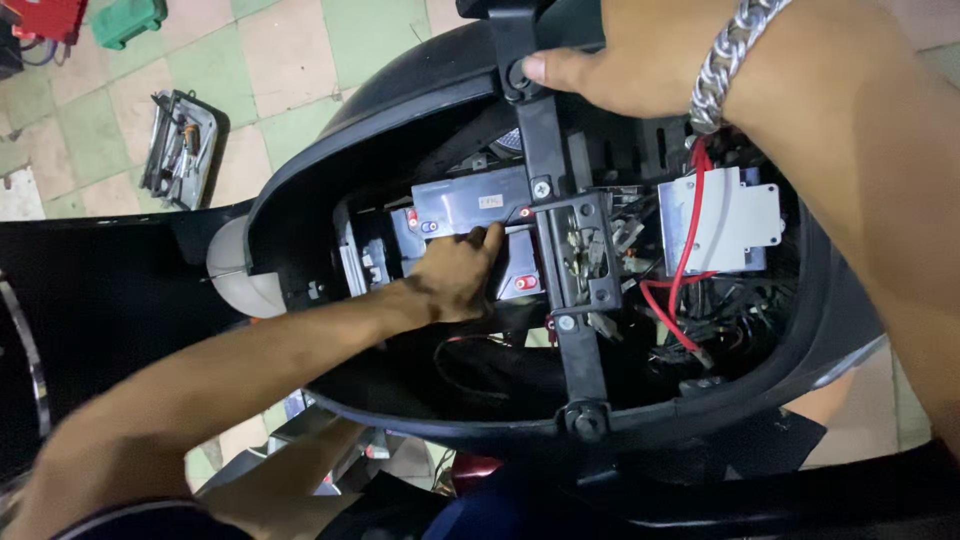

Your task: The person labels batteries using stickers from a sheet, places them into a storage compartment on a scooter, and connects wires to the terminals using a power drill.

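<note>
I look down into an open black scooter body (330,130) with its inner bay exposed. My left hand (455,280) reaches into the bay and grips the edge of a dark battery (470,200) that has small red terminal marks. A black metal bracket bar (555,230) runs from the top to the bottom of the bay. My right hand (610,60), with a silver chain bracelet (735,55) on the wrist, holds the bar's upper end, thumb pressed on it. Its fingers are hidden behind the bar.
A white plastic box (735,220) with red wires (685,250) sits right of the bar among tangled black cables. On the tiled floor at left lies a tray of tools (180,145), with a green case (130,20) and a red object (45,15) further off.
</note>
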